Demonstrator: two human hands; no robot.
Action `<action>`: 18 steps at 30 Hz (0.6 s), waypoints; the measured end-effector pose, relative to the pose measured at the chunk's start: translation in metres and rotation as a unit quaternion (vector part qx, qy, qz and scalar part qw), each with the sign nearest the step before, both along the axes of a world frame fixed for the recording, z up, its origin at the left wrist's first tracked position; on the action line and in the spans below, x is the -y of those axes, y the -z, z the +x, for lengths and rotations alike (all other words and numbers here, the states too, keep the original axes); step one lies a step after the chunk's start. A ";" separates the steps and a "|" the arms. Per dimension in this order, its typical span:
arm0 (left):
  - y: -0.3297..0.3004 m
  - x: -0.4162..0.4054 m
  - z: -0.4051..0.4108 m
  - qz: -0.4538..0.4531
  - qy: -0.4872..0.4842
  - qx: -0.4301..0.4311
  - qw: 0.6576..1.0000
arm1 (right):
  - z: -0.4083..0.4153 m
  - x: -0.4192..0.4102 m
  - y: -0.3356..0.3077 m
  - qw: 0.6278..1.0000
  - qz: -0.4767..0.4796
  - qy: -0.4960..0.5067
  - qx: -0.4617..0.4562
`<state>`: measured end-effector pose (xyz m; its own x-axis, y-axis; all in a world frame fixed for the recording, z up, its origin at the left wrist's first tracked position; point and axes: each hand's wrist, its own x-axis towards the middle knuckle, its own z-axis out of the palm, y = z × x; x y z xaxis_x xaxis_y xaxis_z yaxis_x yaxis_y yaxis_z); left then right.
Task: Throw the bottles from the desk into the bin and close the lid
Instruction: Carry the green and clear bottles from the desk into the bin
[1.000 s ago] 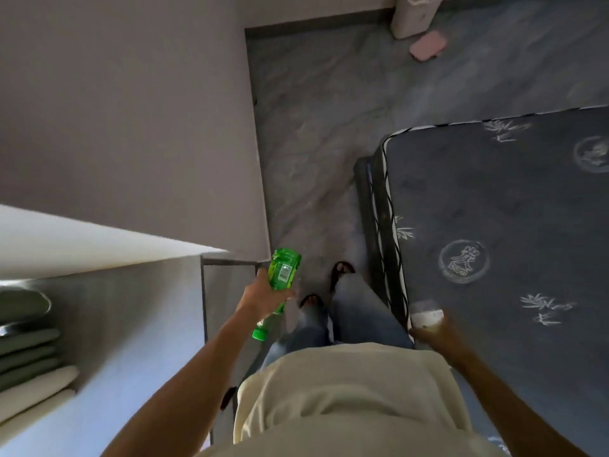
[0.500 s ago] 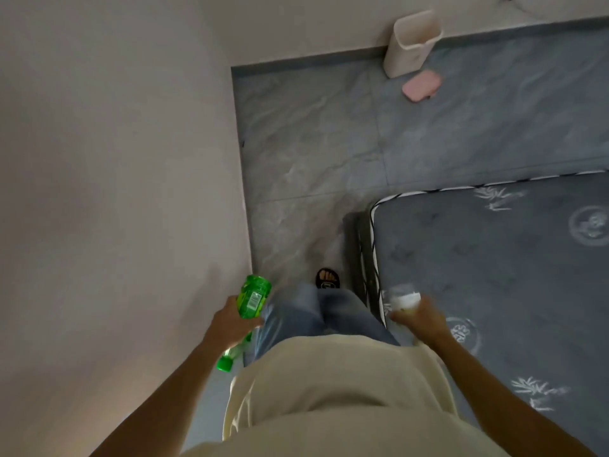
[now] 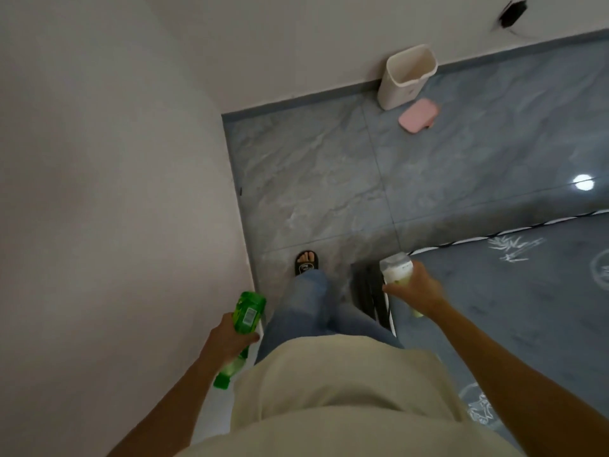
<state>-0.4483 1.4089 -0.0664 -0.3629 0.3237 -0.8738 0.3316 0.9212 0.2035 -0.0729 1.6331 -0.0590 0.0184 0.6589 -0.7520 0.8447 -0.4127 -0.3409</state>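
Both hands are closed around bottles. Left hand [image 3: 227, 338]: fingers wrapped round the middle of a green bottle [image 3: 245, 328], which is held cap-down; the green cap points back toward the body, the base points forward, and a white barcode label faces up. The bottle is carried close beside the pale wall [image 3: 115, 192] on the left.

Right hand [image 3: 413, 291]: closed on a clear bottle [image 3: 395, 270] with a whitish label, base forward; a pale yellow-green end is seen just past the heel of the hand. Whether anything is inside cannot be told. This hand is held over the near corner of the bed [image 3: 527, 291], a dark grey mattress with a black-and-white piped edge and white printed motifs.

Bin [image 3: 407, 77]: off-white, open-topped, stood on the floor against the far wall's dark skirting, well ahead of both hands and slightly to the right. Its inside appears bare as far as can be seen. Lid [image 3: 419, 117]: pink, laid flat on the floor just in front of the bin, apart from it.

Floor [image 3: 313, 176]: grey marbled tile, with a bright round reflection at far right. One foot in a black sandal [image 3: 307, 262] is planted forward; blue jeans and a cream shirt are seen below. A dark mark is noted high on the far wall.
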 end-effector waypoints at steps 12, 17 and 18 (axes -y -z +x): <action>-0.023 -0.313 0.003 0.116 0.194 0.049 0.973 | 0.035 -0.026 -0.014 0.980 -0.088 0.177 0.039; -0.009 -0.423 0.025 0.112 0.244 0.051 0.962 | 0.058 -0.077 -0.015 0.963 -0.098 0.253 0.004; -0.005 -0.440 0.028 0.109 0.248 0.048 0.961 | 0.064 -0.093 -0.011 0.961 -0.104 0.256 0.003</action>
